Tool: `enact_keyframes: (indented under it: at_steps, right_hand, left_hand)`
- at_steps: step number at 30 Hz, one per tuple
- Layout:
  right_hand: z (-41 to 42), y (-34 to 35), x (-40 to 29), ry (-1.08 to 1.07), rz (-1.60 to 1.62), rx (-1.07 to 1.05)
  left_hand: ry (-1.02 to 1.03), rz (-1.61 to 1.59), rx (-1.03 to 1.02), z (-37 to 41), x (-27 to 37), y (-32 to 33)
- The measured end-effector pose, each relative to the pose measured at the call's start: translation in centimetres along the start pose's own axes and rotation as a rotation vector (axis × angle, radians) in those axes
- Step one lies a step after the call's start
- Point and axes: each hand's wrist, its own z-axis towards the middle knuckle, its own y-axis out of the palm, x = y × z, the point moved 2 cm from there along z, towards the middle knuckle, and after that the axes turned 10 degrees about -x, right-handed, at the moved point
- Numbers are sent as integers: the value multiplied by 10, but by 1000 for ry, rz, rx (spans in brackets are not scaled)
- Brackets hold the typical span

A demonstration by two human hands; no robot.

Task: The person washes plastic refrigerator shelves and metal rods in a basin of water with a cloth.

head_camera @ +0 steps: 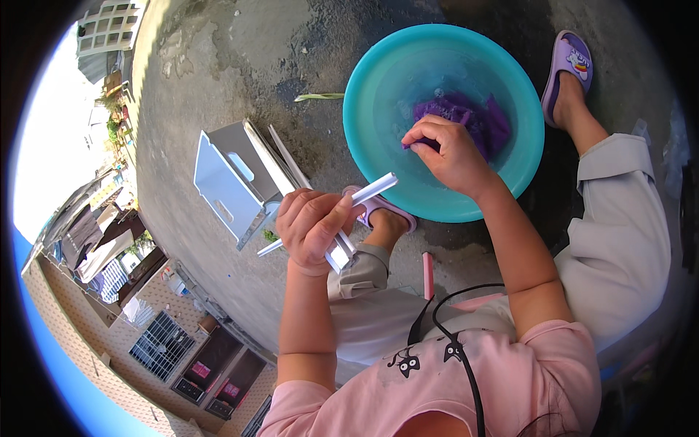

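My left hand (317, 226) is closed around several white plastic strips or channels (375, 187), which stick out at both sides of the fist. One short piece (340, 259) points down toward my lap, its end appearing hollow. Over the round turquoise basin (357, 153), my right hand (450, 150) pinches dark purple fabric between thumb and fingers. The rest of the purple cloth (494, 128) lies bunched in the water (393, 93), with some bubbles beside it. Part of the cloth is hidden behind my right hand.
Left of the basin stands a light-blue plastic bin or panel assembly (218, 188) with handle slots, pale strips (286, 155) beside it. A slipper (568, 71) is right of the basin; another (382, 210) is below it. A black cable (472, 377) crosses my shirt. Concrete ground (185, 136) surrounds these.
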Motion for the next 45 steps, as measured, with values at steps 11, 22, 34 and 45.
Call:
enact_keyframes:
  at_steps: [11,22,34,45]
  right_hand:
    - [1,62,130,136,-470,-155]
    - [-9,5,61,216,703,-101]
    - [-3,-8,-18,97,567,-237]
    - [-3,-11,-13,67,605,-372]
  left_hand:
    - [20,-53,25,-3,0,2]
    - [-57,-81,-242,-6,-12,12]
    - [-87,-127,-400,-5,-11,14]
    - [-143,-265,-399,-9,-17,15]
